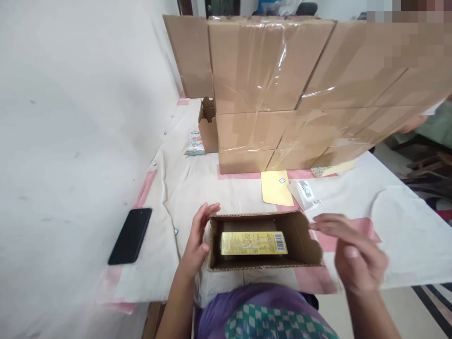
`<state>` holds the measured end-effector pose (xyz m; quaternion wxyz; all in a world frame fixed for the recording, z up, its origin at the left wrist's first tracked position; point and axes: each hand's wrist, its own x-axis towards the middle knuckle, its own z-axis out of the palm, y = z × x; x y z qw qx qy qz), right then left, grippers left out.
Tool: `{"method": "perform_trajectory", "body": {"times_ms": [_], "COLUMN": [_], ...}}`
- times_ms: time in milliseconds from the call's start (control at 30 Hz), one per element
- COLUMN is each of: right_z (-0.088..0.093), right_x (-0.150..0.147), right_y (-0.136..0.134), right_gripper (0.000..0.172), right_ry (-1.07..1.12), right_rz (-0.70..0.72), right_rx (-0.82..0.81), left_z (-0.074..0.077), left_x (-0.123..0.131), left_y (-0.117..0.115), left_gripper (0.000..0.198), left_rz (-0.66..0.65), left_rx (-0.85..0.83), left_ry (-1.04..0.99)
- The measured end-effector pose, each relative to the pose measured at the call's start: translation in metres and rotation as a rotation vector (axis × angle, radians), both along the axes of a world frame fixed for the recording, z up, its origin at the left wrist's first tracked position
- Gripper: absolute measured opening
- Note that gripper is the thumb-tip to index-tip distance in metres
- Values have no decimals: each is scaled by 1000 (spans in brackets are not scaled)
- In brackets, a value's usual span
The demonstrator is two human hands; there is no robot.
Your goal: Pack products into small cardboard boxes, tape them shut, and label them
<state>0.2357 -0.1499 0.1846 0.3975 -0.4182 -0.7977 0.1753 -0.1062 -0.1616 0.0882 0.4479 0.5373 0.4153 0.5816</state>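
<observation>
A small open cardboard box (pixel 300 235) sits at the near edge of the cloth-covered table (pixel 388 226). Inside it lies a yellow packet (pixel 253 243) with a barcode at its right end. My left hand (pixel 197 242) rests against the box's left wall, fingers apart and upright. My right hand (pixel 348 249) hovers just right of the box, fingers stretched out and holding nothing, slightly blurred.
A black phone (pixel 130 235) lies at the table's left edge. Behind the box lie a yellow envelope (pixel 276 188) and a white packet (pixel 304 194). Taped cardboard cartons (pixel 282 84) are stacked at the back. A small open carton (pixel 208 125) and printed pouch (pixel 194 143) sit beside them.
</observation>
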Motion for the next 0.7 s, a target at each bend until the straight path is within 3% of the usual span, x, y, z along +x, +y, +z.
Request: {"method": "perform_trajectory", "body": {"times_ms": [100,200,333,567,700], "right_z": [-36,-55,-60,-64,-65], "right_x": [-9,-21,-23,-23,-22], "right_y": [-14,-17,-15,-13,-8], "right_gripper": [69,87,75,67,63], "right_ry": [142,189,312,86,64], "right_rz": [45,55,12,54,112], "right_rx": [-171,-291,-347,-108,-9], "left_z": [-4,-6,-3,-1,7], "left_x": [9,9,7,13,15], "left_y": [-12,-10,-2,-2,-2], "left_gripper": [98,100,100,101,94], "left_rz": [-47,-67,-69,-49,-34], "left_rx": [-100,-122,-155,-155,-210], "left_ry": [-81,-97,-113,-155,-7]}}
